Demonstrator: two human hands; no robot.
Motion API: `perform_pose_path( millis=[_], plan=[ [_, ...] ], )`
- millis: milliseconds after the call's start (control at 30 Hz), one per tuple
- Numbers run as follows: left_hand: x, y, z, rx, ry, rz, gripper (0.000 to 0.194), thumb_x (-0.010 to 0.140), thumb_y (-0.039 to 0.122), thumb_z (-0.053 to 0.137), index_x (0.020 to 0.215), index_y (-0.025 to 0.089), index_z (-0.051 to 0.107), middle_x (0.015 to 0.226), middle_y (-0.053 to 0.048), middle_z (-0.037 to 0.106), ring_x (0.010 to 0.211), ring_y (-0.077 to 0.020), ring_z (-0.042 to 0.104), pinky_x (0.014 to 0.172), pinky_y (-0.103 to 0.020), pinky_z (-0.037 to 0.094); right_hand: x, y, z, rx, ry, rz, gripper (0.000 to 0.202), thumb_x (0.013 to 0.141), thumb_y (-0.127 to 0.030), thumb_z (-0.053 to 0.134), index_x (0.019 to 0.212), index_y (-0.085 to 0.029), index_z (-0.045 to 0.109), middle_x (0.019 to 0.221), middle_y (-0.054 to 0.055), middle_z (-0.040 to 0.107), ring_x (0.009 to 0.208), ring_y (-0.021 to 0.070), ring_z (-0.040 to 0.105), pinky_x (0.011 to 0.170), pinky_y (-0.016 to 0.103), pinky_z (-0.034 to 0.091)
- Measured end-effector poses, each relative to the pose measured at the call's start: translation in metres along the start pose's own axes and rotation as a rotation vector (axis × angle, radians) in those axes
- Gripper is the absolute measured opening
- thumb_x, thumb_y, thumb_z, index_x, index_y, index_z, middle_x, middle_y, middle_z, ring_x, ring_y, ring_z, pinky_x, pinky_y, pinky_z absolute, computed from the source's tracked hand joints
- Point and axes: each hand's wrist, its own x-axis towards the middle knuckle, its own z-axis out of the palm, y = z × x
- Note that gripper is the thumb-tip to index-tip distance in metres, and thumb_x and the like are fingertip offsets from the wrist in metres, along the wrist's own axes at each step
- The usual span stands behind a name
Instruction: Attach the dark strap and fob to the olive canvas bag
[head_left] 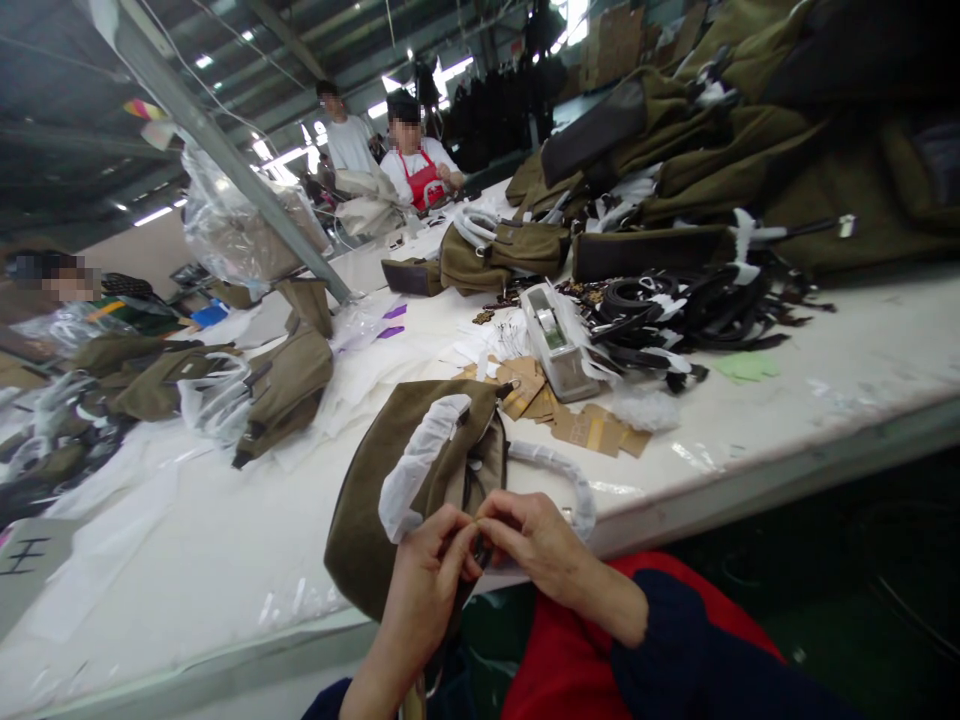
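an olive-brown bag point(390, 500) with a plastic-wrapped handle point(416, 465) is lying open, overhanging the bench point(187, 560) edge.

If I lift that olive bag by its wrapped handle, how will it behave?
The olive bag would probably sag: its cloth body already drapes over the table edge. The wrapped handle may feel slick, since a plastic-like sleeve covers it. It looks fairly light, lying flat and apparently unfilled.

Grey tape dispenser point(556, 343) sits mid-surface point(825, 370), brown card tags point(585, 425) scattered just in front of it. Tangle of black straps point(690, 310) beside it, olive bags point(720, 150) heaped at the far right corner. Person in a red apron point(417, 165) at the far end.
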Motion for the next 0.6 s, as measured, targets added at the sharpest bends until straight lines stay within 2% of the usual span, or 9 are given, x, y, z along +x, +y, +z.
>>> perform_pose_path(
  millis=[67,133,200,233,300,367,433,533,600],
  plan=[
    [-0.001,0.000,0.001,0.021,-0.004,0.000,0.022,0.096,0.037,0.051,0.086,0.020,0.061,0.065,0.002,0.063,0.060,-0.0133,0.063,0.060,-0.022,0.049,0.001,0.000,-0.004,-0.024,-0.016,0.006,0.013,0.091,-0.023,0.058,0.082,-0.018,0.065,0.065,-0.002,0.062,0.059,0.0113,0.058,0.055,0.020,0.041],
    [-0.003,0.001,-0.002,0.065,0.030,0.049,0.019,0.095,0.035,0.054,0.106,0.022,0.060,0.078,0.000,0.067,0.066,-0.0149,0.066,0.062,-0.024,0.053,-0.001,-0.004,-0.014,-0.083,-0.018,-0.031,0.008,0.091,-0.024,0.060,0.091,-0.019,0.067,0.074,-0.002,0.065,0.061,0.0110,0.059,0.057,0.021,0.043],
    [-0.004,0.004,-0.008,0.238,0.161,0.212,0.034,0.094,0.031,0.057,0.126,0.024,0.051,0.107,-0.006,0.068,0.085,-0.0187,0.069,0.073,-0.029,0.056,-0.005,-0.010,-0.027,-0.182,0.031,-0.099,0.015,0.090,-0.022,0.061,0.105,-0.021,0.066,0.091,0.001,0.066,0.065,0.0109,0.060,0.062,0.022,0.046],
    [-0.003,0.006,-0.013,0.381,0.247,0.306,0.041,0.093,0.029,0.058,0.132,0.025,0.048,0.122,-0.009,0.063,0.101,-0.0221,0.067,0.083,-0.034,0.056,-0.006,-0.014,-0.033,-0.242,0.060,-0.136,0.019,0.090,-0.021,0.062,0.109,-0.022,0.065,0.099,0.002,0.066,0.070,0.0116,0.061,0.067,0.023,0.047],
    [0.001,0.012,-0.021,0.697,0.374,0.427,0.050,0.090,0.025,0.061,0.137,0.023,0.044,0.141,-0.012,0.051,0.125,-0.0297,0.052,0.100,-0.044,0.048,-0.008,-0.019,-0.043,-0.385,0.078,-0.211,0.020,0.092,-0.018,0.059,0.111,-0.021,0.065,0.106,0.005,0.065,0.084,0.0153,0.062,0.077,0.027,0.049],
    [0.009,0.018,-0.028,0.960,0.380,0.381,0.058,0.087,0.023,0.064,0.140,0.017,0.042,0.134,-0.015,0.055,0.126,-0.0341,0.049,0.102,-0.049,0.045,-0.005,-0.020,-0.045,-0.560,0.022,-0.288,0.017,0.094,-0.016,0.055,0.107,-0.018,0.066,0.104,0.007,0.067,0.095,0.0194,0.060,0.085,0.032,0.048],
    [0.018,0.024,-0.032,1.128,0.307,0.263,0.051,0.087,0.021,0.064,0.134,0.013,0.048,0.114,-0.014,0.064,0.110,-0.0331,0.058,0.093,-0.047,0.050,0.001,-0.018,-0.041,-0.755,-0.051,-0.356,0.016,0.093,-0.016,0.056,0.104,-0.016,0.067,0.102,0.009,0.068,0.100,0.0229,0.058,0.089,0.036,0.047],
    [0.027,0.033,-0.034,1.176,0.214,0.175,0.026,0.091,0.017,0.054,0.117,0.016,0.056,0.099,-0.009,0.067,0.096,-0.0270,0.064,0.085,-0.040,0.051,0.013,-0.012,-0.028,-0.980,-0.145,-0.426,0.013,0.090,-0.023,0.063,0.100,-0.017,0.067,0.101,0.009,0.068,0.101,0.0267,0.058,0.089,0.041,0.046],
    [0.030,0.037,-0.035,1.124,0.198,0.189,0.022,0.094,0.014,0.047,0.113,0.018,0.056,0.099,-0.008,0.067,0.097,-0.0241,0.064,0.085,-0.036,0.051,0.020,-0.010,-0.021,-1.036,-0.190,-0.460,0.013,0.090,-0.026,0.062,0.097,-0.017,0.067,0.098,0.008,0.069,0.098,0.0266,0.059,0.088,0.041,0.047]
  ],
)
